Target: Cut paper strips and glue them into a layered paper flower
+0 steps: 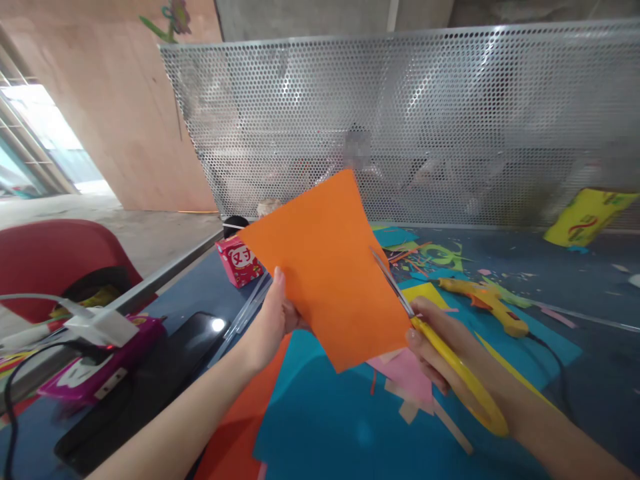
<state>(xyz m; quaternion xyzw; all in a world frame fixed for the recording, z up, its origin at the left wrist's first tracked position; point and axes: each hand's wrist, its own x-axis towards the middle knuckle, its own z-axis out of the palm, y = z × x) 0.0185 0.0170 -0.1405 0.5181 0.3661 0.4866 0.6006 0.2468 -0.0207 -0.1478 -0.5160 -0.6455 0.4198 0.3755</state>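
A sheet of orange paper is held up above the table, tilted, its left edge pinched by my left hand with the thumb in front. In my right hand is a pair of scissors with yellow handles. The metal blades cross the right edge of the orange sheet and look close together. Below lie blue paper, red-orange paper and pink paper scraps. The fingers behind the orange sheet are hidden.
A yellow glue gun with a black cord lies at the right. Paper clippings are scattered behind it. A perforated metal panel bounds the back. At left are a red box, a black phone and a purple power strip.
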